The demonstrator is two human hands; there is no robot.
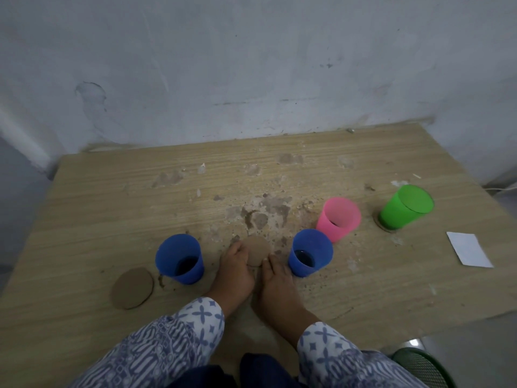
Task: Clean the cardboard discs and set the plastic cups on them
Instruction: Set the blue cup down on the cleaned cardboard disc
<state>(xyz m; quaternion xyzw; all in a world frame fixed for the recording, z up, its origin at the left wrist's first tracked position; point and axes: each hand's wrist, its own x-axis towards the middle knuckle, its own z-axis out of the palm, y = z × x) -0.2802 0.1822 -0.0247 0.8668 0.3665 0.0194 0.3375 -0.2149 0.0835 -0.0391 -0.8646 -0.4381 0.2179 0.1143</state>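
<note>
Head view looked down on a wooden table (112, 208) set against a scuffed pale wall (251, 65), its middle stained and gritty. The middle disc (258, 249) lay flat near the front edge, between both grips. The left grip (236, 271) was narrow, its fingers (237, 247) curled down over that disc's left rim and holding it. The right grip (275, 278) was wide, its fingers (267, 261) nearly straight, with the tips touching the disc's near right edge. Both sleeves (195, 331) carried a blue-and-white pattern.

A left blue cup (180, 259) stood upright just left of the left grip, and a left disc (133, 288) lay bare beside it, nearer the table's front. A right blue cup (310, 252) stood just right of the right grip. Both blue cups looked dark inside. Behind it, touching or nearly so, stood a pink cup (338, 218). Farther right, a green cup (405, 210) stood on a third disc (387, 227), whose rim showed at its base.

A plain white paper (468, 249) lay near the table's right edge. A green mesh basket (422, 365) showed beyond the table's front right corner.
</note>
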